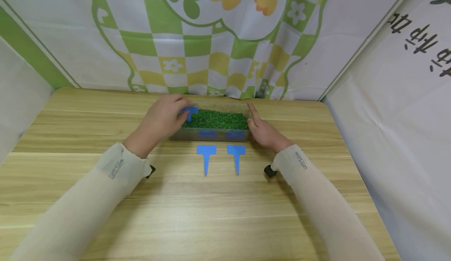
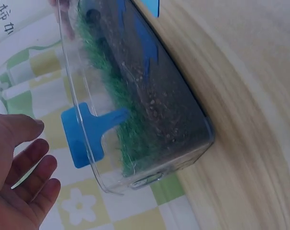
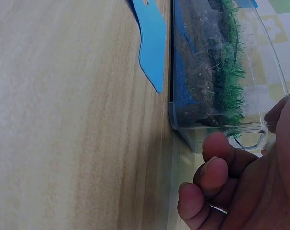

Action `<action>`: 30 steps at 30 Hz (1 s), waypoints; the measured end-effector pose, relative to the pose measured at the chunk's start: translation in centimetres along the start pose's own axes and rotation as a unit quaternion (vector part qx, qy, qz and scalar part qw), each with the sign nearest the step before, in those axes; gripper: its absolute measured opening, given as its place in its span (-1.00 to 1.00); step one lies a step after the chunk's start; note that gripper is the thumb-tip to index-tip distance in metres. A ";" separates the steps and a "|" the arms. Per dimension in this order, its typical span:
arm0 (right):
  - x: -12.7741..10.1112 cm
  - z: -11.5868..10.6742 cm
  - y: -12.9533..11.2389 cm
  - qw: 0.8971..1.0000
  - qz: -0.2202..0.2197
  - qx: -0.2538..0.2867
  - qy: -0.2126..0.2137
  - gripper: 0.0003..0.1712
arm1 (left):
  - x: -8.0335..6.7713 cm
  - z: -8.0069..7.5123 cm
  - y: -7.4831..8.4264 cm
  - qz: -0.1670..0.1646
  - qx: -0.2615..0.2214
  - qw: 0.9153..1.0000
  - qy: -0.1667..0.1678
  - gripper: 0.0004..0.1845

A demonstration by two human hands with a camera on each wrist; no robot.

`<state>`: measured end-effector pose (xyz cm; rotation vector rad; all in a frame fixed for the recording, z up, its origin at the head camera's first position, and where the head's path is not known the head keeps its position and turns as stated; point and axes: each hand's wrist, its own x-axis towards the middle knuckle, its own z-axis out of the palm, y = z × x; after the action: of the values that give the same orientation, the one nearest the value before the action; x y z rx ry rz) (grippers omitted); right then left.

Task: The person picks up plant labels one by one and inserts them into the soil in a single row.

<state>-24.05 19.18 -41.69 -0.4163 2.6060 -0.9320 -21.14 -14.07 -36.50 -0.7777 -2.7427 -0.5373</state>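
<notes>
Clear tray (image 1: 211, 135) of green grass sits near my table's (image 1: 105, 198) far edge, lots of bare wood in front. Left hand (image 1: 163, 118) fingers relaxed, apart beside the blue tag (image 2: 85, 132) stuck in the grass; right hand (image 1: 263, 129) braces the tray's end, fingers loosely curled. Two spare tags (image 1: 221, 157) lie just in front

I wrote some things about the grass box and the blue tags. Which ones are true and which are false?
1. Two blue tags lie on the table in front of the clear box. True.
2. The box holds red sand. False: it holds green grass.
3. One blue tag stands in the grass at the box's left end. True.
4. The right hand holds a tag. False: it rests at the box's right end, holding no tag.
</notes>
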 end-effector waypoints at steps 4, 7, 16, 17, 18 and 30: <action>-0.1 -0.1 -0.2 1.000 -0.004 -0.007 -0.001 -0.32 | -0.8 -0.1 0.6 0.018 -0.001 1.000 0.010 -0.71; -0.1 -0.1 -0.2 1.000 -0.005 -0.005 -0.002 -0.32 | -1.4 -0.1 1.2 0.030 0.011 0.999 0.016 -0.74; 0.0 0.0 0.0 1.000 -0.001 -0.006 -0.004 -0.32 | -3.5 0.8 3.5 0.015 0.005 0.995 -0.095 -0.68; 0.0 0.0 0.1 1.000 -0.001 -0.006 -0.003 -0.32 | -3.7 1.1 3.7 0.013 0.000 0.994 -0.110 -0.66; 0.0 0.0 0.1 1.000 0.000 -0.004 -0.003 -0.32 | -3.9 1.3 3.9 0.013 -0.004 0.992 -0.124 -0.65; 0.0 0.1 0.0 1.000 -0.004 0.003 0.002 -0.33 | -4.3 4.0 4.9 0.008 -0.025 0.976 -0.215 -0.50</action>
<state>-24.01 19.09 -41.76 -0.4245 2.6069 -0.9454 -15.38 -10.57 -40.12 -1.0323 -3.1208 -0.4822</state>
